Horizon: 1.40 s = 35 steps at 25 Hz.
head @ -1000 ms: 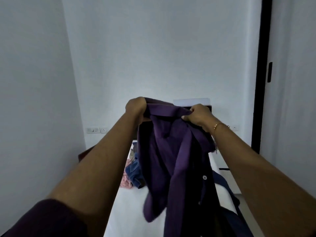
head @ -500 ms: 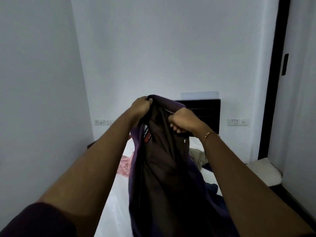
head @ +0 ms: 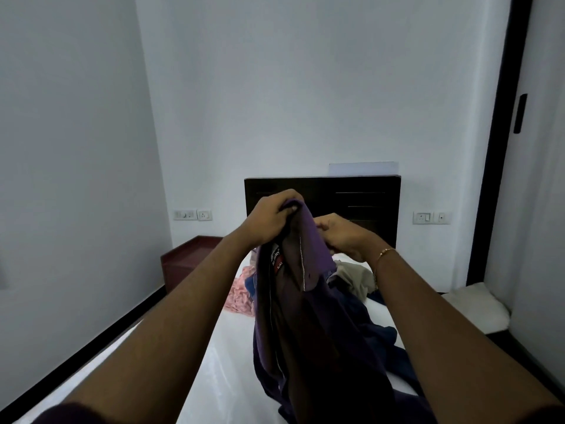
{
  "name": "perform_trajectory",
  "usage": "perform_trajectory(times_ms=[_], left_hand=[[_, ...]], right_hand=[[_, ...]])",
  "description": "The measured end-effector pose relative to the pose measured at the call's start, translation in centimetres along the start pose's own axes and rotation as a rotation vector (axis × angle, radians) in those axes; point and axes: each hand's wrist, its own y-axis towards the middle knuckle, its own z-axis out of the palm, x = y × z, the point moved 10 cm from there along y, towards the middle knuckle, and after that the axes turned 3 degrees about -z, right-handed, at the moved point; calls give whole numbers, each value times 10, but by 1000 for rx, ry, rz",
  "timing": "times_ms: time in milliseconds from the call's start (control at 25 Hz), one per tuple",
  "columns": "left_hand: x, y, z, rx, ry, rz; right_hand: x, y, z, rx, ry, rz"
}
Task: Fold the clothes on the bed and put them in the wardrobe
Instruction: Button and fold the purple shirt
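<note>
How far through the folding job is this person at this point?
Early on. Nothing folded shows, and no wardrobe shelf is in view. In hand: the left hand grips the purple shirt at its top, and the right hand holds it by the collar edge, hanging unfolded above the bed. Left: the pink garment, beige garment and dark blue clothes lie crumpled on the bed.

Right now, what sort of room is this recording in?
Most likely a small home bedroom: a bed with a white sheet, a dark wooden headboard against the wall, and loose clothes piled on the mattress.
</note>
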Motion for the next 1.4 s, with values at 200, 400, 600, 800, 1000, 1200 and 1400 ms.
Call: perform_trajectory(times_ms=[200,400,600,800,1000,1200,1400], left_hand=[[12,-37,2,-131,-183,-196],[61,-103,79,52,-669,-537],[90,-151,165,307,-414,-574],[85,-138,184,82,-81,-428],[77,-104,134,-292,308,-313],[-6,-59,108,-495,156,-360],[-128,2,136,-378,-124,-212]], right_hand=[[36,0,-58,-459,-204,-70],[37,-23,-99,-696,-298,-50],[12,-47,-157,-834,-239,30],[-32,-87,-211,-911,-400,188],[-105,-182,-248,-900,-577,497],[-161,-247,-250,-961,-488,669],[-204,-311,-291,-1182,73,827]])
